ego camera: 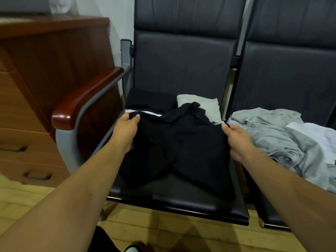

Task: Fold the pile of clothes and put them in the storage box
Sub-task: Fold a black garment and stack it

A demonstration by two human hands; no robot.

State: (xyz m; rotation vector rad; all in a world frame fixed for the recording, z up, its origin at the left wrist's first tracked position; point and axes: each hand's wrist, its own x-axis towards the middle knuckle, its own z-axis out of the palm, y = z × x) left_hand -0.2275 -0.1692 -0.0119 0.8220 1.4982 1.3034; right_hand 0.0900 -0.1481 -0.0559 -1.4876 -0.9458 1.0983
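Step in hand, as I read it: spreading the black garment [174, 148] flat on the left seat [181, 200] before the first fold.

- Left hand [127, 131] pinches the garment's left edge near the seat's left side, thumb on top, fingers curled under the cloth.
- Right hand [238, 142] grips the right edge by the seat's right side, fingers curled round the fabric, tips hidden in it.
- The garment lies mid-seat with its lower part reaching toward the front edge. Its top is bunched and rides onto the folded pale piece [209, 106] at the back right corner.
- A folded black piece [149, 100] sits at the back left corner, with a white strip showing under it.
- Can't tell shirt from shorts: black on black, little contrast.

To do it well, my take:
- Pull both hands apart evenly to take out the diagonal creases through the middle. One-sided tension will skew it.
- Draw it toward the front edge so the bunched top comes off the pale piece, else the stack at the back gets dragged.
- Lay it flat and smooth it, then fold. The cloth looks thin and limp and will likely slump if lifted by one edge.
- Mind the front edge: too far forward and it slides to the floor.

The grey pile [283, 135] on the right seat [272, 220] is unfolded, so plenty is left. Storage box not in view.
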